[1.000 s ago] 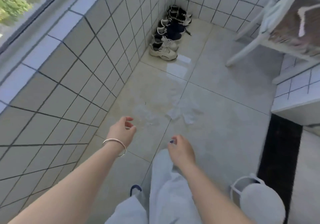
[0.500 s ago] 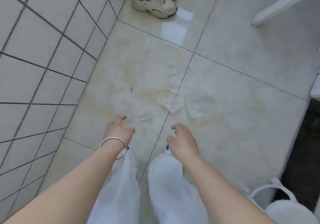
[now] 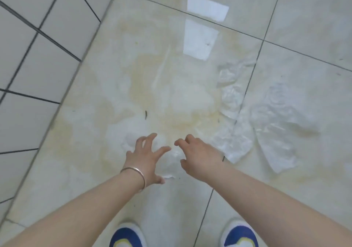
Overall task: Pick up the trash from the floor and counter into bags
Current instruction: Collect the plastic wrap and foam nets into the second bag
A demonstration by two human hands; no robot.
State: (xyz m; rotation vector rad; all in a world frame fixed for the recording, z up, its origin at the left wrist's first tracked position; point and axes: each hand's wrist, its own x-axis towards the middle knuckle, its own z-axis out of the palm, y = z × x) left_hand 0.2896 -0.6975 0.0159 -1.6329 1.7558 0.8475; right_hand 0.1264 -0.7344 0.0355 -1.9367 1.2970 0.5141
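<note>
Left hand (image 3: pixel 146 156): fingers spread wide, grip holding nothing, low over a thin clear plastic scrap (image 3: pixel 169 162) on the floor (image 3: pixel 95 151); a bracelet (image 3: pixel 136 174) sits on the wrist.
Right hand (image 3: pixel 200 154): fingers curled but apart, grip empty, just beside the same scrap.
Other trash: crumpled clear plastic pieces (image 3: pixel 247 124) lie to the right, near the right hand.
Floor: glossy pale tile with yellowish stains.
Shoes (image 3: pixel 126 236): blue-toed, at the bottom edge.

Glossy, stained ceramic floor (image 3: pixel 190 98) tiles mirror window light; crumpled thin clear plastic (image 3: pixel 274 117) lies on them; a smooth metal bangle (image 3: pixel 136 172) circles one wrist.
</note>
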